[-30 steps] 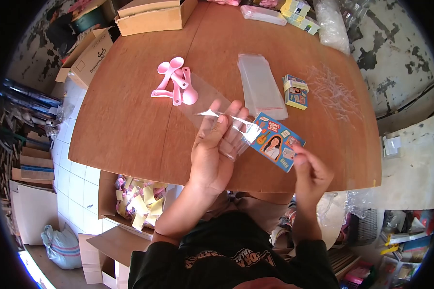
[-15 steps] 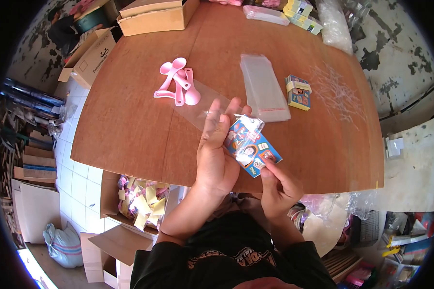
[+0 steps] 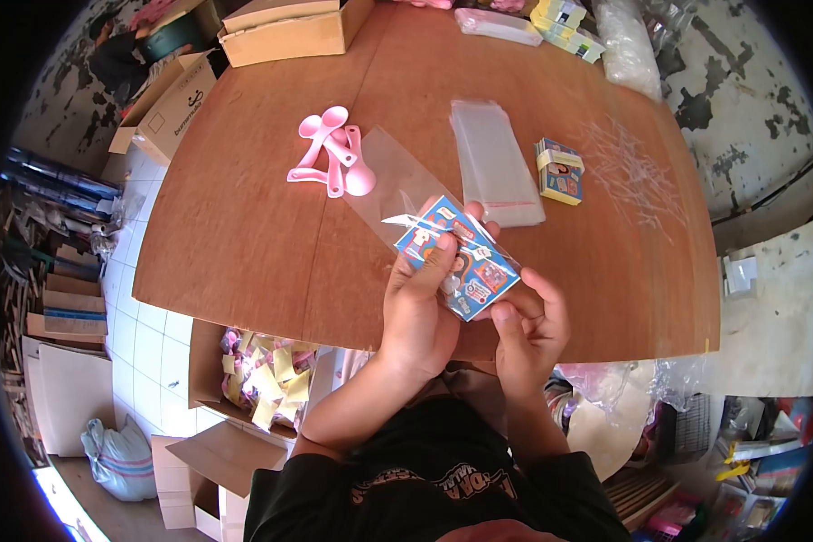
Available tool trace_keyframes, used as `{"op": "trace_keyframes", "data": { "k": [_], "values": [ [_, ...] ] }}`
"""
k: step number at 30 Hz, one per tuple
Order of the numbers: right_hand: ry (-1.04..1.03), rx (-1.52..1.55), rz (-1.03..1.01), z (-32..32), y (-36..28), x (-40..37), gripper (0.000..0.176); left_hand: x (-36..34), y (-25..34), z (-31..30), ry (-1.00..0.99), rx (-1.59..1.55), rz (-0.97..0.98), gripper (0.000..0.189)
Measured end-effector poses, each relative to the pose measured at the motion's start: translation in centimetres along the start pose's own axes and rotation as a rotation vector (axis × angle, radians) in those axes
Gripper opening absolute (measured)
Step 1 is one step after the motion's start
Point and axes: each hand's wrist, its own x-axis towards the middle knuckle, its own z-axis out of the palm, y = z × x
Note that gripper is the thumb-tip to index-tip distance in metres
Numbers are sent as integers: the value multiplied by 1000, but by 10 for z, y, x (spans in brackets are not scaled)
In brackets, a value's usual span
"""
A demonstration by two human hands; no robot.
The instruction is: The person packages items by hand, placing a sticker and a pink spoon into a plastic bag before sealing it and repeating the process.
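My left hand [image 3: 417, 312] is closed on a blue printed card [image 3: 470, 275] with cartoon pictures, its thumb lying across the card's face. A clear plastic bag [image 3: 387, 176] stretches up and left from the card, with a white flap standing up beside it. How far the card sits inside the bag is hard to tell. My right hand [image 3: 528, 330] is at the card's lower right edge, thumb and index finger apart. Several pink spoons [image 3: 339, 154] lie piled beyond the bag. Behind the card lies a stack of clear bags [image 3: 495, 163].
A banded pack of cards [image 3: 560, 172] and a scatter of thin clear strips [image 3: 637, 176] lie at the right. Cardboard boxes [image 3: 285, 41] stand at the back left. Below the table edge, a box holds packed pieces [image 3: 271, 379]. Another person [image 3: 117, 59] is at far left.
The card has turned and shifted up and left in my left hand, whose thumb now presses on it. My right fingers have spread from their pinch on the card's corner.
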Motion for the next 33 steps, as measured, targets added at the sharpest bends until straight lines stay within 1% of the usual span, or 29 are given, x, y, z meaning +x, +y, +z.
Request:
{"op": "trace_keyframes", "data": {
  "k": [2,4,6,7,10,12,14,15,16,17,18,19,20,21,22,23,26,27,29,33],
  "values": [
    [32,-36,35,0,0,0,38,-4,-3,-4,-104,45,-42,35],
    [60,-71,69,2,0,1,37,-7,-9,-4,-126,63,-42,35],
    [112,-273,4,7,-3,6,36,-12,-12,-5,-145,49,-99,34],
    [120,-185,22,8,-3,6,34,-15,-10,-3,-161,69,-116,35],
    [120,-138,30,10,-2,9,35,-19,-13,-2,-130,59,-138,34],
    [87,-154,52,12,-5,11,34,-19,-17,-11,-155,32,-132,34],
    [55,-169,74,10,-7,11,34,-18,-20,-22,-131,-18,-212,37],
    [35,-147,128,6,-7,10,34,-19,-18,-23,-131,-18,-212,37],
    [14,-125,182,4,-9,10,34,-20,-14,-22,-164,56,-184,40],
    [14,-125,182,4,-10,11,34,-21,-12,-21,-195,130,-155,44],
    [6,-40,250,6,-13,14,32,-19,-11,-19,-196,130,-154,44],
    [-4,46,319,8,-16,15,30,-15,-10,-16,-207,96,-33,49],
    [-8,46,321,9,-17,15,30,-12,-8,-13,-215,62,90,55],
    [-2,95,381,10,-18,14,28,-13,-4,-8,-172,-19,110,54],
    [3,143,441,10,-18,13,26,-11,-2,-10,-168,-23,117,54],
    [-6,141,446,11,-20,13,26,-10,-1,-13,-181,0,114,53],
    [-20,173,635,12,-24,12,19,-8,-3,-19,-196,23,60,48],
    [-28,172,639,13,-22,13,19,-9,-3,-19,-185,7,52,47],
    [-27,106,574,15,-17,13,15,-10,-2,-18,-172,-12,48,47],
    [-15,-3,611,15,-14,11,14,-12,1,-16,-165,9,20,47]
  ]
}}
